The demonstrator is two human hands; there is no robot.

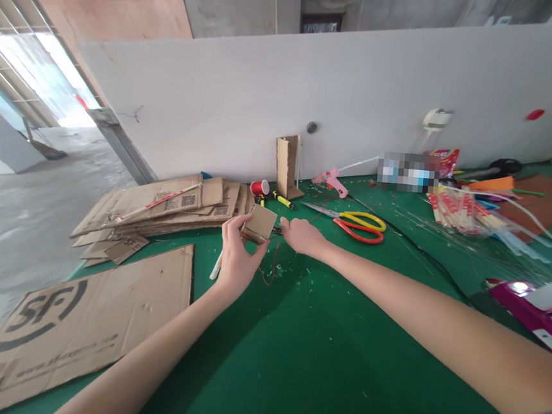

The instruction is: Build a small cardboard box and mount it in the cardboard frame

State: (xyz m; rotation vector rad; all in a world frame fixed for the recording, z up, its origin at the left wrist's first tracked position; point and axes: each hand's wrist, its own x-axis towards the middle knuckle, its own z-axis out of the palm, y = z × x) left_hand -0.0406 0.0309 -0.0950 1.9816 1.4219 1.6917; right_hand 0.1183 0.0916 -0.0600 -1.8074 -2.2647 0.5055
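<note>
My left hand (237, 255) is raised over the green table (321, 353) with its fingers closed round a small square cardboard piece (260, 223). Just to its right, my right hand (301, 235) pinches something small at the edge of that piece; a thin dark wire (270, 268) hangs down between the hands. A white stick (215, 267) lies on the table under my left hand.
Flat cardboard sheets (160, 206) pile at the left, and a large printed one (82, 325) lies near. Scissors (359, 226), a pink glue gun (332, 181), a red cup (259, 187) and an upright cardboard piece (286, 167) stand behind the hands. Packs of sticks (464, 210) lie at right.
</note>
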